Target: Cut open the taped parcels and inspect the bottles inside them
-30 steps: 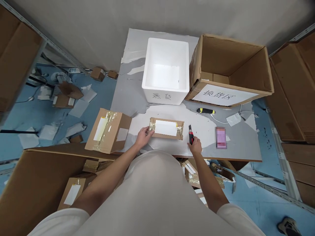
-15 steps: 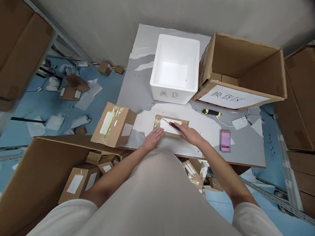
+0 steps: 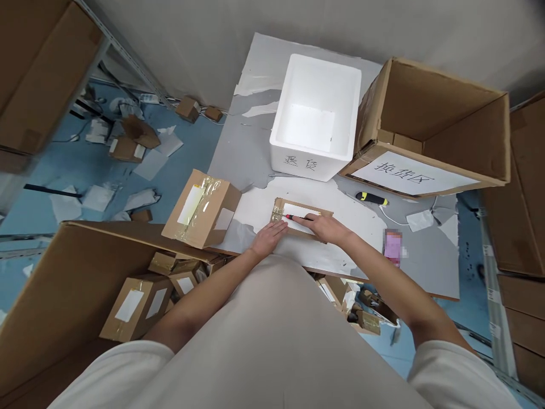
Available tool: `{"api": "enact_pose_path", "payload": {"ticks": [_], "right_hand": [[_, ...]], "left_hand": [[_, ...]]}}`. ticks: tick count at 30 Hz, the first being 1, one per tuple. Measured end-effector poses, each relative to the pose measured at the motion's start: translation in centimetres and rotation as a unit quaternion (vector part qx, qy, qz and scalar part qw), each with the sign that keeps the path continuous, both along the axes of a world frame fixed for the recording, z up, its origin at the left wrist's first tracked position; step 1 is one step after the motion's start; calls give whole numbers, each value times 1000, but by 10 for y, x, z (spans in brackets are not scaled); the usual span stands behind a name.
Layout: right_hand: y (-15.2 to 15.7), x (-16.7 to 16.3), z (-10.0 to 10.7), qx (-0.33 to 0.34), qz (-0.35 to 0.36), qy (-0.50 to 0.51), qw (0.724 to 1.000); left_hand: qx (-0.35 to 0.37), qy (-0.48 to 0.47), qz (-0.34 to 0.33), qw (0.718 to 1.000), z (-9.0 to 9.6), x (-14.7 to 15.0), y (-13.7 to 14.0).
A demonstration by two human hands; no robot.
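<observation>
A small flat cardboard box [image 3: 301, 233] with a white label and clear tape at its left end lies on the table in front of me. My right hand [image 3: 326, 226] is closed around a slim knife [image 3: 293, 217] with a red-and-black handle. It points left toward the taped end, above the label; whether its tip touches the tape I cannot tell. My left hand [image 3: 271, 236] lies with fingers stretched out on the near left edge of the box. Left of it, a larger taped carton [image 3: 202, 207] stands at the table's edge.
A white foam box [image 3: 313, 162] and a big open carton [image 3: 443, 122] stand at the back of the table [image 3: 430, 272]. To the right lie a black-and-yellow tool [image 3: 372, 198] and a pink phone-like item [image 3: 392, 246]. A large open carton [image 3: 63, 272] with parcels sits at lower left.
My right hand has turned the knife from slanting up-left to nearly level, its tip lower near the taped end. My left hand stays on the box. The whole view has tilted slightly.
</observation>
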State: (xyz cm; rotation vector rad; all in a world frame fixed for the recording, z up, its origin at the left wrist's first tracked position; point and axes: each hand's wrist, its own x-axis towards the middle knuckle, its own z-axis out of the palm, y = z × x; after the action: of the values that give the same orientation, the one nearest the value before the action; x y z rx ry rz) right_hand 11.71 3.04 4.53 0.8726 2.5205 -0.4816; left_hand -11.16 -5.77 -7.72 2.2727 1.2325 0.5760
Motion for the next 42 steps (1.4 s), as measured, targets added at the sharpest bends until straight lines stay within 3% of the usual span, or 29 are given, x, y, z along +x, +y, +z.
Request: {"api": "enact_pose_path", "payload": {"ticks": [9,15,22,27,32,38,42], "right_hand": [[-6,-7,8,28,-3,-44,999],[-10,-5,2,34,-11,-40,999],[-20,27,9,41,-21,-67,997],[-34,73,29,58,-54,-112,990],[-50,110,33,77,-81,-143,983],[-67,124,38,94,-101,-146,980],[-77,110,42,101,-137,-169,971]], "left_hand": [[1,23,-11,1000,0,-2,4],[-3,12,-8,1000,-1,-4,5],[-5,14,4,1000,0,-2,2],[-20,-12,24,999,-2,0,2],[-23,-4,21,1000,0,2,3],[-16,4,21,1000,2,0,5],[5,27,3,1000,2,-3,6]]}}
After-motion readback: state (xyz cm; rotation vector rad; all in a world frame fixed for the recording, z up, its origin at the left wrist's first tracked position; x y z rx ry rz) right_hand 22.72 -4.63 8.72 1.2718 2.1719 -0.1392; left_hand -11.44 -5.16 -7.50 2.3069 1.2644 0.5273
